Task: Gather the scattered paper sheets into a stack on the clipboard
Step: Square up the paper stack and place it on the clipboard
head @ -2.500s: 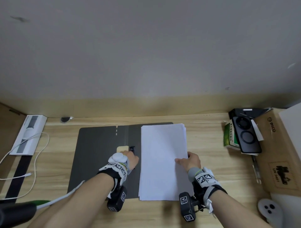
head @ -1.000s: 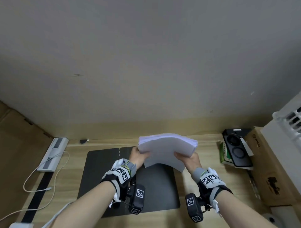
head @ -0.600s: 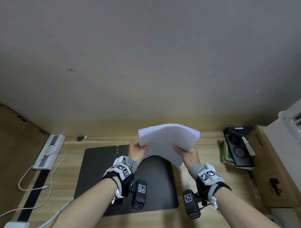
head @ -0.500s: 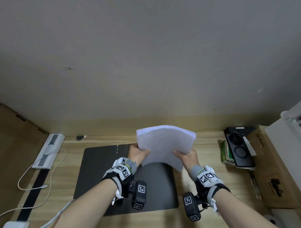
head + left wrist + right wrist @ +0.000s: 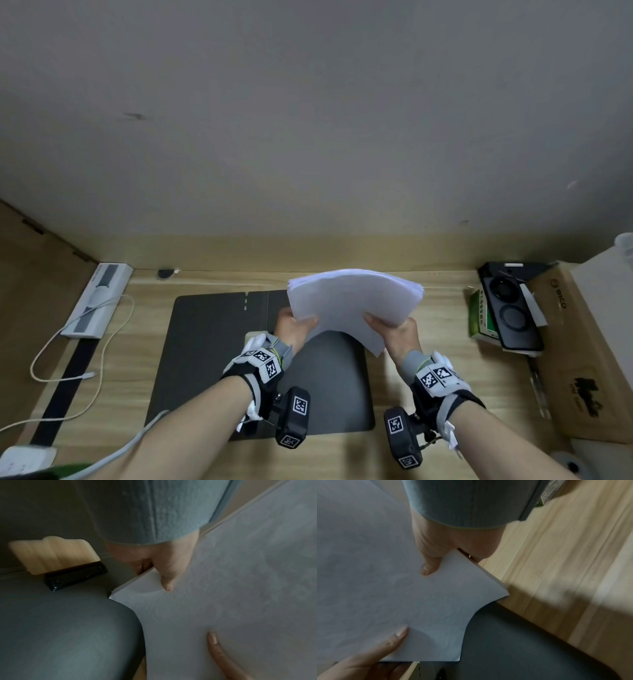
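Note:
A stack of white paper sheets [image 5: 352, 301] is held up in the air above the dark clipboard folder [image 5: 212, 342], bowed upward in the middle. My left hand [image 5: 296, 323] grips its left edge, thumb on top [image 5: 165, 580]. My right hand [image 5: 394, 329] grips the right edge near a lower corner [image 5: 429, 566]. The same stack fills the left wrist view [image 5: 240, 588] and the right wrist view [image 5: 376, 588]. The clipboard's clip [image 5: 73, 577] with a wooden tab lies bare on the folder [image 5: 60, 635], left of the paper.
The wooden desk [image 5: 411, 377] carries a white box with a cable [image 5: 97, 301] at the left, a green box and a dark device [image 5: 507, 308] at the right, and a cardboard box [image 5: 582, 359] beyond them. A wall stands close behind.
The stack lay flat on the folder's right half under my hands. Both hands gripped its sides and lifted it off the folder; it now hangs bowed above the board.

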